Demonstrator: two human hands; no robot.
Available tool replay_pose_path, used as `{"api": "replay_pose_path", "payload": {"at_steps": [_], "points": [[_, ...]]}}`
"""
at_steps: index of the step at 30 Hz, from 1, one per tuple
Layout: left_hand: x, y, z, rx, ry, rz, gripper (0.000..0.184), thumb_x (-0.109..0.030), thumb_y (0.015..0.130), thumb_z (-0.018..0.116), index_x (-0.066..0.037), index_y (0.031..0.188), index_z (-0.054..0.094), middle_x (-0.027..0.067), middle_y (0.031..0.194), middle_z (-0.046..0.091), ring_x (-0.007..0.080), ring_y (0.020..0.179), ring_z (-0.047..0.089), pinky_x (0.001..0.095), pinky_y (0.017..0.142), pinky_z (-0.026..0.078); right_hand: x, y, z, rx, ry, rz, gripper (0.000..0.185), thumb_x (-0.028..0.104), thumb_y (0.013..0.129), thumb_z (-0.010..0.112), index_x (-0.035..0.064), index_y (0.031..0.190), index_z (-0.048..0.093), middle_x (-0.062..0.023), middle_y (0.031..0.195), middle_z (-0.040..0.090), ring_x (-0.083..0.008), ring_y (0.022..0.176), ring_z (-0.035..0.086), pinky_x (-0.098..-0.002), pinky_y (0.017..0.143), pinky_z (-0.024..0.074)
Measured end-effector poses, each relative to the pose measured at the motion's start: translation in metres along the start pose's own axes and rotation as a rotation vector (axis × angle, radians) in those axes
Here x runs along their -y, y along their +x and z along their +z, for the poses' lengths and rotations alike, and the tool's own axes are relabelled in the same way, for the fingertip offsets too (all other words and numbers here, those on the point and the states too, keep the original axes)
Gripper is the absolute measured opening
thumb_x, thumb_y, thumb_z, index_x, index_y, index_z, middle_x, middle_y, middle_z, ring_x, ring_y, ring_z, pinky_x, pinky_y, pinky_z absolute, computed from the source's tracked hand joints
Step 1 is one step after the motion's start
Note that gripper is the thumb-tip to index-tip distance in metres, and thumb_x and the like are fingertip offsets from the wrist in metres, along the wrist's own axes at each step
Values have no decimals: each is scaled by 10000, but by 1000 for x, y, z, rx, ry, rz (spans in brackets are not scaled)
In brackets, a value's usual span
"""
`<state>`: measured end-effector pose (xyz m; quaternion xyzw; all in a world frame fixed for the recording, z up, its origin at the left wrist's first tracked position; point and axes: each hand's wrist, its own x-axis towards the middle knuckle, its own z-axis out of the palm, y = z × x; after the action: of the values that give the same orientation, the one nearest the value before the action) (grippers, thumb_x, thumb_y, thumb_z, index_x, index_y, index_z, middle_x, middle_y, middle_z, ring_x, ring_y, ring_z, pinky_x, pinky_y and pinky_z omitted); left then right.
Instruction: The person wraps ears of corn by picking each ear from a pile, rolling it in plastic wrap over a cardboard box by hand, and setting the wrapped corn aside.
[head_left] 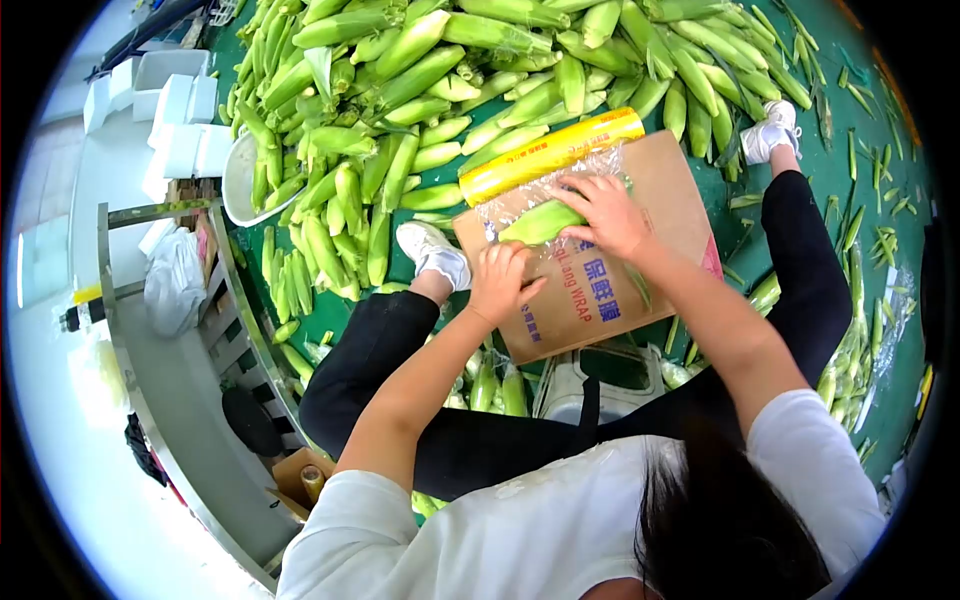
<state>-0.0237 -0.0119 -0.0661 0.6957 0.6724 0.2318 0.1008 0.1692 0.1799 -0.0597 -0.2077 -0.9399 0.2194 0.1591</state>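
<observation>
An ear of corn in its green husk (543, 222) lies on clear cling film (520, 197) spread over a brown cardboard sheet (560, 310) with printed lettering. My right hand (608, 215) is over the corn's right end, its fingers on the far side and its thumb on the near side. My left hand (500, 283) rests by the corn's left end, thumb apart from the fingers, fingertips at the film's edge. Just beyond the corn, a yellow roll of cling film (552, 157) lies across the top of the cardboard.
A large pile of husked-green corn (420, 80) spreads over the green floor. A white basin (240, 180) stands at its left, near a metal-framed rack (160, 330) and white foam boxes (180, 130). More wrapped corn (848, 350) lies at the right, among loose husk leaves (885, 245).
</observation>
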Motion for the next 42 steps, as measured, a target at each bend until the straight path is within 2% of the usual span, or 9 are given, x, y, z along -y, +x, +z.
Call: {"api": "replay_pose_path", "payload": {"at_steps": [9, 11, 13, 17, 24, 28, 34, 36, 42], "points": [[48, -5, 13, -126, -24, -45, 126, -101, 907, 628, -44, 987, 550, 146, 1001, 605, 354, 990, 574, 507, 979, 408, -28, 17, -7, 215, 60, -82, 720, 347, 814, 762, 375, 1475, 477, -37, 1370, 567, -283, 1259, 523, -465, 1065, 400], [33, -3, -12, 17, -299, -235, 88, -1, 915, 565, -35, 947, 491, 153, 844, 608, 396, 810, 611, 446, 758, 509, -27, 11, -9, 255, 66, -117, 723, 346, 811, 765, 372, 1474, 479, -46, 1342, 585, -281, 1245, 533, -467, 1063, 404], [17, 13, -42, 44, -221, 14, 83, -23, 938, 564, -30, 973, 489, 165, 834, 611, 398, 769, 621, 423, 677, 511, -21, 0, -18, 308, 191, -79, 708, 352, 819, 759, 371, 1471, 484, -53, 1320, 597, -288, 1231, 542, -469, 1062, 404], [10, 9, -40, 279, -469, -136, 88, -68, 979, 575, -44, 1056, 539, 153, 893, 622, 370, 824, 647, 382, 742, 519, -4, -36, -34, 543, 266, -52, 677, 354, 838, 744, 355, 1468, 495, -64, 1282, 613, -308, 1202, 557, -490, 1055, 400], [33, 97, -10, 424, 275, 289, 401, -103, 852, 705, -117, 1229, 568, 140, 1044, 664, 326, 1011, 661, 451, 839, 504, -19, -3, 0, 102, -43, -142, 460, 448, 919, 615, 196, 1303, 640, -146, 1415, 522, -324, 1366, 452, -531, 1155, 293], [74, 174, -77, 729, 148, -79, 912, -306, 635, 907, -158, 1422, 470, 138, 1148, 680, 295, 994, 689, 419, 852, 536, -44, 69, -3, 301, 66, -55, 503, 483, 864, 670, 125, 1216, 663, -121, 1249, 626, -298, 1205, 589, -454, 1060, 439], [57, 206, -27, 254, -372, 150, 396, -182, 918, 687, -148, 1308, 634, 120, 1271, 648, 278, 1149, 634, 370, 990, 501, 24, 37, 28, 339, -1, 114, 605, 523, 716, 777, 113, 1150, 679, -121, 1129, 691, -273, 1078, 660, -417, 857, 559], [24, 180, 26, 401, -2, 320, 468, -321, 937, 655, -315, 1400, 585, 102, 1591, 360, 326, 1488, 290, 570, 1188, 251, 20, 30, 14, 545, 193, 121, 589, 465, 689, 798, 106, 1143, 690, -127, 1128, 698, -305, 1048, 665, -413, 862, 556], [-39, 131, 62, 410, 119, 401, 566, -474, 956, 549, -424, 1504, 418, 61, 1656, 234, 271, 1531, 199, 593, 1224, 97, 35, -13, -12, 1675, 766, 272, 658, 564, 809, 750, 59, 1226, 690, -104, 1122, 718, -223, 1000, 654, -355, 896, 506]]}}
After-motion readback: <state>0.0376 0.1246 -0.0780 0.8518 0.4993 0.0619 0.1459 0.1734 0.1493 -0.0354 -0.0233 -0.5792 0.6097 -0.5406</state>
